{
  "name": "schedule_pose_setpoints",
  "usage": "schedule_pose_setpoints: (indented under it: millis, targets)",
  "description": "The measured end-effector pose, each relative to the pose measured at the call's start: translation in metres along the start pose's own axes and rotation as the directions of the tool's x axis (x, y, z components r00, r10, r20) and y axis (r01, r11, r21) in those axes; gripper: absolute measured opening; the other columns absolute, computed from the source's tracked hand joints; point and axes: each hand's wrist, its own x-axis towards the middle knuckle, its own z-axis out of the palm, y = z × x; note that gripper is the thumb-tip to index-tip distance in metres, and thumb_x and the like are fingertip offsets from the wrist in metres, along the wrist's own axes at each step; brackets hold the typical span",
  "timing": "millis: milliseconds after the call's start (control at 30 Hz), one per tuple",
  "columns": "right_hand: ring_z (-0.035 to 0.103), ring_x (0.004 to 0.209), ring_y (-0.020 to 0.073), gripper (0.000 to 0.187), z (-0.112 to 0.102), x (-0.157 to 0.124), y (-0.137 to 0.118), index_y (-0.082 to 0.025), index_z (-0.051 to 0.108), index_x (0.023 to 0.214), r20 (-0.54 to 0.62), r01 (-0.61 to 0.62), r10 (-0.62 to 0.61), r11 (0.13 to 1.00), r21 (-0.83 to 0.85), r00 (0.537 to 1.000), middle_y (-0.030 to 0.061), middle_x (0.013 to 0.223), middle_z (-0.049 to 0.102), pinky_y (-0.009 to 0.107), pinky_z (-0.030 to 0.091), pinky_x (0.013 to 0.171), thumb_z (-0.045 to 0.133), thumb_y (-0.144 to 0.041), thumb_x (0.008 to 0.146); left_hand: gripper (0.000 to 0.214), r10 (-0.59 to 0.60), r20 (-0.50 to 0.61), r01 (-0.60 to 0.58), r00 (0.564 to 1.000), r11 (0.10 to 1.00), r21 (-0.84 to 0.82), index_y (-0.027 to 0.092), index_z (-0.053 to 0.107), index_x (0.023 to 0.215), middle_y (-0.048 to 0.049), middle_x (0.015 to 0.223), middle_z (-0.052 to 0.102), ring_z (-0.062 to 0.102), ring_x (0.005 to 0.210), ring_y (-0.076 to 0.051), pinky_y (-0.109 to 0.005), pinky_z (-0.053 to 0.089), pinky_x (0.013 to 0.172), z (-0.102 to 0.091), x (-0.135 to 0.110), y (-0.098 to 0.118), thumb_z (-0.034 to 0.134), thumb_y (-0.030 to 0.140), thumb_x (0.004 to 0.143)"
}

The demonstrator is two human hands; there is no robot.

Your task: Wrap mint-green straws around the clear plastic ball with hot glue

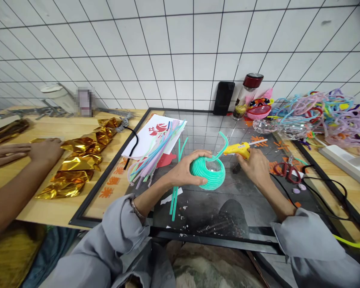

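In the head view, my left hand is wrapped round the left side of a ball coiled with green pipe cleaner. One loose pipe cleaner end curls up from the ball's top, near an uncovered clear patch. My right hand grips a yellow glue gun by its handle, with a white glue stick poking out of its back. The gun's nozzle points left, close to the loose green end; whether they touch I cannot tell.
Left of the ball lie green pipe cleaners and a coloured bundle on white paper. Scissors, a power strip and black cables are at right. A phone and bottle stand behind. A co-worker's hands rest beside gold foil.
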Motion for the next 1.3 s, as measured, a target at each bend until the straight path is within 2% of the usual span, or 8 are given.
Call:
schedule_pose_setpoints:
  millis: [233, 367, 433, 500, 567, 700, 1067, 1300]
  targets:
    - [0.062, 0.081, 0.0327, 0.053, 0.005, 0.002, -0.002, -0.008, 0.067, 0.093, 0.038, 0.019, -0.019, 1.0, 0.002, 0.999, 0.0226, 0.086, 0.066, 0.045, 0.047, 0.072, 0.046, -0.056, 0.096, 0.069, 0.008, -0.007, -0.008, 1.0, 0.999, 0.042, 0.022, 0.062, 0.121, -0.0133, 0.143, 0.055, 0.049, 0.136, -0.035, -0.052, 0.031, 0.119, 0.002, -0.001, 0.001, 0.086, 0.037, 0.058]
    - [0.062, 0.091, 0.0354, 0.05, -0.012, 0.002, -0.012, -0.007, 0.068, 0.102, 0.005, 0.053, -0.053, 0.998, 0.032, 0.999, 0.0251, 0.097, 0.067, 0.048, 0.046, 0.076, 0.046, -0.051, 0.097, 0.069, 0.013, -0.013, -0.012, 1.0, 0.999, 0.05, 0.02, 0.062, 0.121, -0.0145, 0.143, 0.055, 0.05, 0.136, -0.036, -0.052, 0.032, 0.118, 0.003, -0.001, 0.002, 0.086, 0.037, 0.059]
    - [0.062, 0.096, 0.0334, 0.043, -0.028, 0.001, -0.022, -0.013, 0.069, 0.108, -0.037, 0.099, -0.096, 0.991, 0.094, 0.995, 0.0198, 0.104, 0.067, 0.047, 0.046, 0.079, 0.046, -0.047, 0.097, 0.068, 0.018, -0.016, -0.017, 1.0, 0.998, 0.057, 0.02, 0.062, 0.121, -0.0147, 0.142, 0.056, 0.051, 0.135, -0.036, -0.052, 0.033, 0.117, 0.003, -0.001, 0.004, 0.086, 0.037, 0.06]
    - [0.063, 0.096, 0.0289, 0.034, -0.046, -0.002, -0.037, -0.019, 0.07, 0.108, -0.142, 0.223, -0.182, 0.901, 0.372, 0.973, 0.012, 0.101, 0.068, 0.045, 0.046, 0.082, 0.052, -0.043, 0.094, 0.068, 0.028, -0.018, -0.027, 0.999, 0.997, 0.07, 0.02, 0.062, 0.121, -0.0142, 0.14, 0.057, 0.051, 0.134, -0.036, -0.052, 0.033, 0.117, 0.004, -0.001, 0.005, 0.086, 0.036, 0.06]
    - [0.063, 0.09, 0.0238, 0.026, -0.063, -0.007, -0.054, -0.021, 0.07, 0.105, -0.157, 0.298, -0.257, 0.725, 0.621, 0.954, 0.0074, 0.096, 0.068, 0.04, 0.049, 0.08, 0.059, -0.039, 0.09, 0.067, 0.032, -0.023, -0.03, 0.999, 0.996, 0.087, 0.02, 0.062, 0.122, -0.0135, 0.14, 0.057, 0.051, 0.135, -0.036, -0.052, 0.032, 0.118, 0.005, -0.001, 0.006, 0.086, 0.035, 0.061]
    - [0.063, 0.085, 0.0213, 0.026, -0.085, -0.015, -0.081, -0.023, 0.072, 0.104, -0.077, 0.244, -0.305, 0.562, 0.791, 0.949, 0.0041, 0.089, 0.069, 0.036, 0.05, 0.075, 0.068, -0.041, 0.085, 0.066, 0.048, -0.022, -0.046, 0.999, 0.996, 0.08, 0.023, 0.062, 0.122, -0.0123, 0.141, 0.056, 0.051, 0.135, -0.035, -0.053, 0.032, 0.119, 0.008, -0.001, 0.005, 0.085, 0.033, 0.062]
    - [0.063, 0.074, 0.0178, 0.017, -0.081, -0.02, -0.087, -0.023, 0.07, 0.073, -0.066, 0.171, -0.212, 0.529, 0.831, 0.975, 0.0005, 0.075, 0.069, 0.033, 0.049, 0.07, 0.069, -0.031, 0.087, 0.069, 0.081, -0.028, -0.077, 0.996, 0.989, 0.125, 0.021, 0.061, 0.123, -0.0142, 0.141, 0.055, 0.051, 0.135, -0.035, -0.055, 0.033, 0.119, 0.009, -0.002, 0.0, 0.086, 0.032, 0.06]
    - [0.06, 0.075, 0.0179, 0.021, -0.079, -0.023, -0.078, -0.022, 0.067, 0.072, -0.021, 0.201, -0.308, 0.565, 0.8, 0.951, 0.0008, 0.076, 0.066, 0.035, 0.044, 0.073, 0.066, -0.031, 0.091, 0.068, 0.076, -0.013, -0.073, 0.997, 0.986, 0.147, 0.022, 0.061, 0.124, -0.0141, 0.141, 0.055, 0.049, 0.137, -0.037, -0.057, 0.032, 0.119, 0.009, -0.002, 0.003, 0.086, 0.036, 0.062]
